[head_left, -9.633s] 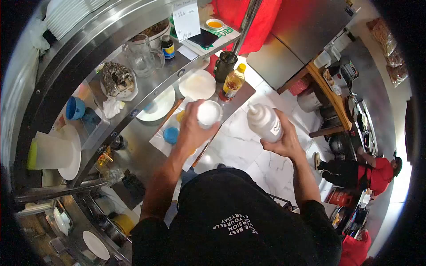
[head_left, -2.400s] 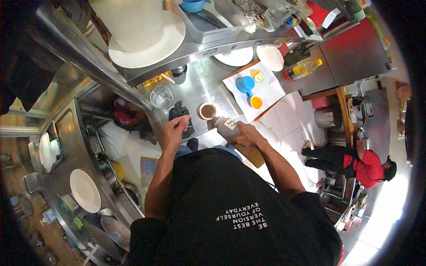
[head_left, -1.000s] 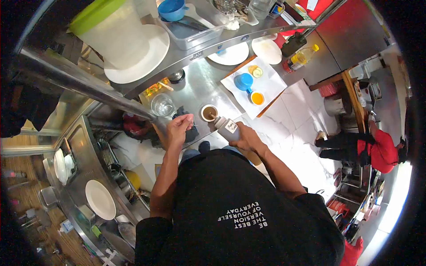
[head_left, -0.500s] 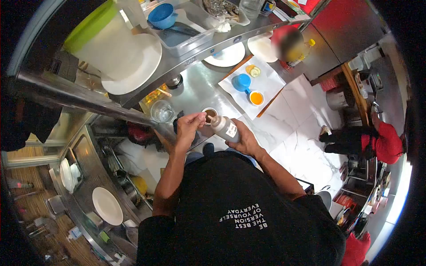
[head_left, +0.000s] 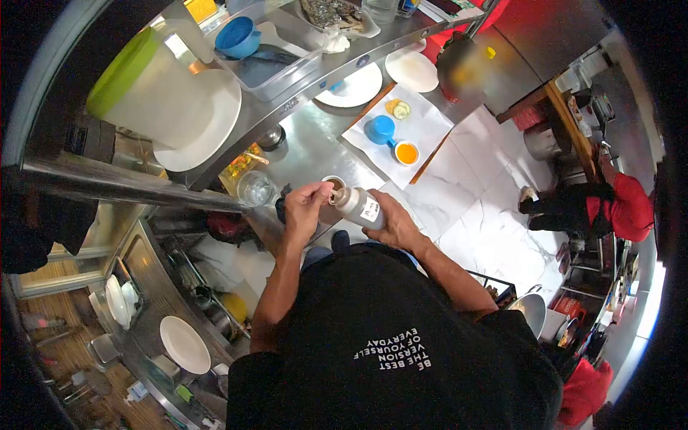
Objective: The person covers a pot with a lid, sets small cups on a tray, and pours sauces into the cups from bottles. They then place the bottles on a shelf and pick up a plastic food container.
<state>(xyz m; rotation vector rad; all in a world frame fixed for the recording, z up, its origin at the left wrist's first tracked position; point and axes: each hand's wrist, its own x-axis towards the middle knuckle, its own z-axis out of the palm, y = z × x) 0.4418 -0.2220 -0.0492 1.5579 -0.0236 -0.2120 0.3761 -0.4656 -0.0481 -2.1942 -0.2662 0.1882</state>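
My right hand (head_left: 395,223) is wrapped around a translucent squeeze bottle (head_left: 351,203) with a white label, tilted so its nozzle points left. My left hand (head_left: 307,206) is closed in a pinch at the nozzle; what its fingertips hold, if anything, is too small to make out. Just behind the nozzle stands a small white cup (head_left: 332,179), partly hidden by the bottle and fingers. On a paper-lined board (head_left: 423,129) to the right sit a blue cup (head_left: 380,130), a small cup of orange sauce (head_left: 406,153) and cucumber slices (head_left: 401,110).
A clear glass (head_left: 256,188) stands left of my hands. Above runs a metal shelf (head_left: 297,100) with a green-lidded tub (head_left: 150,93) and a plastic bin (head_left: 269,72). A wok (head_left: 530,313) sits to my right. Another person (head_left: 623,208) in red stands farther right.
The bottle has tipped flatter, and it and my left fingers now cover more of the small cup. My view has shifted slightly. Both hands keep their grips.
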